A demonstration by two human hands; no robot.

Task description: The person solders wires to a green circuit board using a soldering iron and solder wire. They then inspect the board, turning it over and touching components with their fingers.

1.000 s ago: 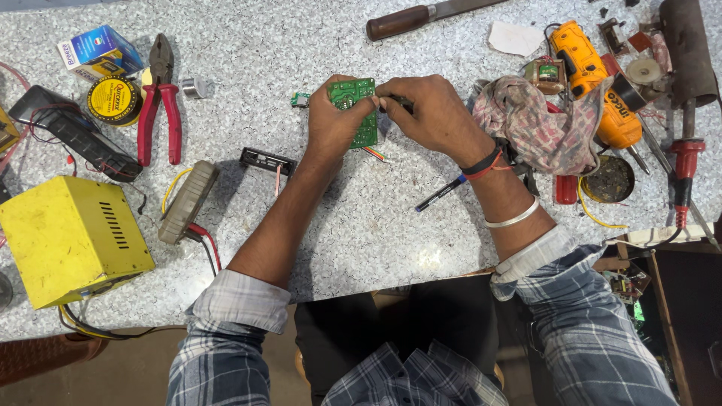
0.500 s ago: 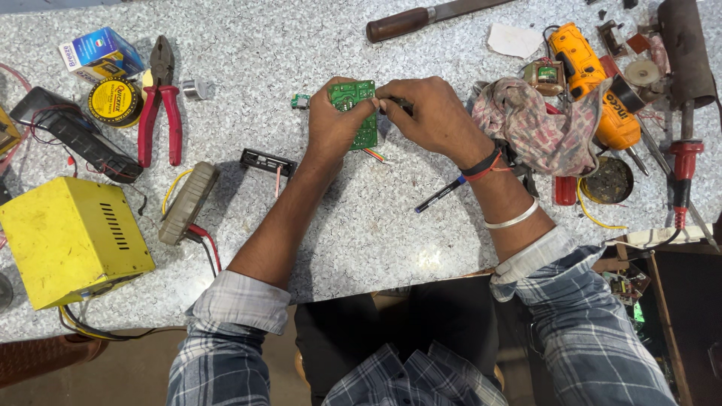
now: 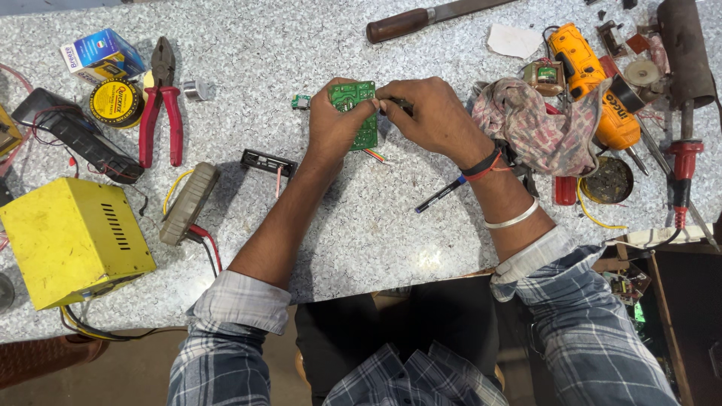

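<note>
A green circuit board (image 3: 355,113) is held above the speckled counter (image 3: 376,233) in the left hand (image 3: 336,126), its grip pinched on the board; a thin dark tool (image 3: 398,104) is pinched by the right hand (image 3: 430,116) beside red pliers (image 3: 160,101).

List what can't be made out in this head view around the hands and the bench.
- Green circuit board: lower part hidden by the left hand, head view.
- Dark tool at the right hand: fingers cover most of it; kind unclear.
- Small part beside the board: too small to identify.
- Yellow metal box: cables cut off below the bench edge.
- Blade of the wooden-handled tool: cut off by the top edge.
</note>
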